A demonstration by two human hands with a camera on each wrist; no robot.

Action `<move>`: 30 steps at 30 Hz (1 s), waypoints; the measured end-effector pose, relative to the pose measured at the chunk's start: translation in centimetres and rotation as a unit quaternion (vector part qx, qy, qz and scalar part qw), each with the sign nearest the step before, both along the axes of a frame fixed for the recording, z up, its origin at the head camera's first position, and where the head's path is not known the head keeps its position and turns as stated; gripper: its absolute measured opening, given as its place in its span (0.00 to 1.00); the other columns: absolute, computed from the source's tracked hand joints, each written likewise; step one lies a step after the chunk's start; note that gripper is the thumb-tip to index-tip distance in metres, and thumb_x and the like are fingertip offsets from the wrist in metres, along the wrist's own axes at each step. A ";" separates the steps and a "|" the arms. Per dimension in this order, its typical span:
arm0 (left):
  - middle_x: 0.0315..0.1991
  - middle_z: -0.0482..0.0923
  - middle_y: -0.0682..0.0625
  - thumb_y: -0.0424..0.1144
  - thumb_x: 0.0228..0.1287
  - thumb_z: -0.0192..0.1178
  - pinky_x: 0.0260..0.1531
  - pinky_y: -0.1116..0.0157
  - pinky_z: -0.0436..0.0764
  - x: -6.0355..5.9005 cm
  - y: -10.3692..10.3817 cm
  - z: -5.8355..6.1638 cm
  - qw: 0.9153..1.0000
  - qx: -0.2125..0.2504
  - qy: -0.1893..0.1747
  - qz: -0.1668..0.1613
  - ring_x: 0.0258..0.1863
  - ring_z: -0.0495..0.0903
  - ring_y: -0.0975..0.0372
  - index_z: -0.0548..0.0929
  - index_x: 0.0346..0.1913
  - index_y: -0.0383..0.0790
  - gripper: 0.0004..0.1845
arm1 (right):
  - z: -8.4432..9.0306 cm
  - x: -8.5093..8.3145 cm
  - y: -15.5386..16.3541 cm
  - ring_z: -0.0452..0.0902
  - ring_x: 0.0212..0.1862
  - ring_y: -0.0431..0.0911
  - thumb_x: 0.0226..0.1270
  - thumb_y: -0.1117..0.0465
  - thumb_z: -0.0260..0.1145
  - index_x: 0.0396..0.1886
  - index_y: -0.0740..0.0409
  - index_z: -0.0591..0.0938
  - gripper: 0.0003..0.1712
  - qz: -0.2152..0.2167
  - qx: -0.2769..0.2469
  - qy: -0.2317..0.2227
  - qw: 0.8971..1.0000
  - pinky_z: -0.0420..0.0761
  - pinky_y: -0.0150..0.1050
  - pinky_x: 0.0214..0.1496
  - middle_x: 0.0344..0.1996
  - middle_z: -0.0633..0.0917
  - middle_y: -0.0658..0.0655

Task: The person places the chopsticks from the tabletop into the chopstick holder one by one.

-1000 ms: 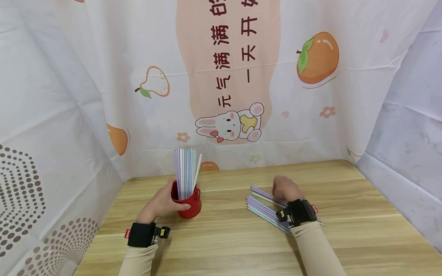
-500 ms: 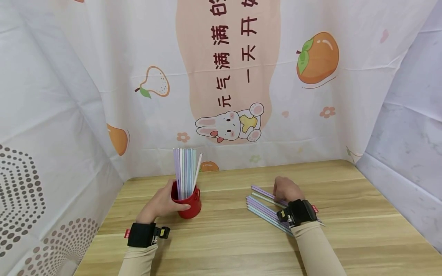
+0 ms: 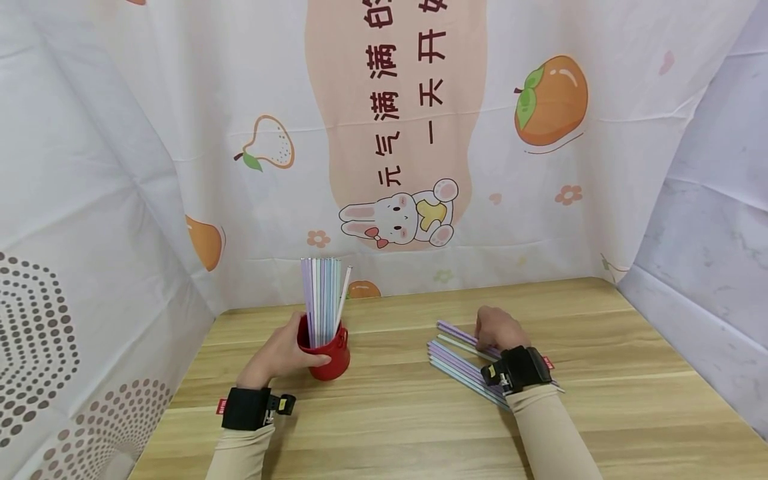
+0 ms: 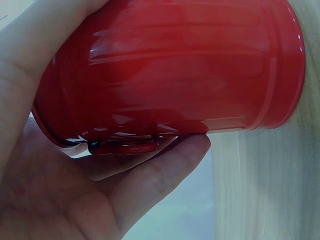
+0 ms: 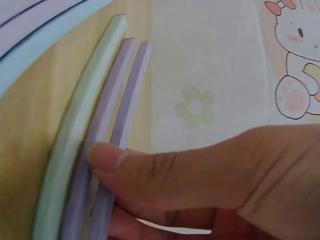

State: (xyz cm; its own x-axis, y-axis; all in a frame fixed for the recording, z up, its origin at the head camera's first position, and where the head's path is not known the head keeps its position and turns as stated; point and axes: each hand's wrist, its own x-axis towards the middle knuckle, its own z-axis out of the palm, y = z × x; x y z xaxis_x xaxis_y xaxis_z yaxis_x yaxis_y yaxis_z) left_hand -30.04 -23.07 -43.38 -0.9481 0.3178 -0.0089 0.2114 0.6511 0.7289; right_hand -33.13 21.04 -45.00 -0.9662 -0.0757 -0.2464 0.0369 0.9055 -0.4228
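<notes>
A printed cloth backdrop (image 3: 420, 133) with a rabbit and fruit closes in the wooden surface (image 3: 390, 413). The left hand (image 3: 281, 353) wraps its fingers and thumb round the red cup (image 3: 329, 353), which holds upright pastel straws (image 3: 322, 300). Right of the cup, the right hand (image 3: 497, 328) presses its fingertips (image 5: 107, 155) onto two purple straws (image 5: 107, 145) beside a green one (image 5: 75, 150); whether it pinches them I cannot tell. Since a second ago almost nothing has shifted, so the pick seems only begun. More loose straws (image 3: 459, 363) lie fanned under its wrist, crowding the grip.
</notes>
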 end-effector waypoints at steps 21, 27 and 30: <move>0.69 0.74 0.42 0.47 0.51 0.81 0.58 0.47 0.85 0.0 0.1 -0.1 1.000 0.003 0.000 -0.003 0.64 0.76 0.47 0.58 0.74 0.43 0.53 | 4.3 1.2 -1.5 0.77 0.31 0.46 0.64 0.66 0.69 0.33 0.63 0.84 0.03 0.043 -0.094 0.148 0.984 0.75 0.37 0.34 0.29 0.85 0.57; 0.69 0.74 0.41 0.47 0.51 0.80 0.58 0.47 0.85 0.0 0.1 -0.1 1.000 0.000 0.001 -0.003 0.64 0.76 0.46 0.58 0.74 0.43 0.52 | 5.6 1.6 -2.2 0.81 0.31 0.44 0.66 0.65 0.69 0.36 0.64 0.85 0.05 0.055 -0.160 0.187 0.968 0.78 0.37 0.35 0.30 0.87 0.58; 0.69 0.74 0.41 0.47 0.51 0.80 0.58 0.47 0.85 0.0 0.0 -0.1 1.000 -0.002 0.003 -0.002 0.64 0.77 0.47 0.58 0.74 0.43 0.52 | 6.1 1.9 -2.6 0.81 0.32 0.44 0.68 0.65 0.69 0.38 0.65 0.85 0.06 0.052 -0.184 0.206 0.960 0.80 0.36 0.36 0.31 0.87 0.59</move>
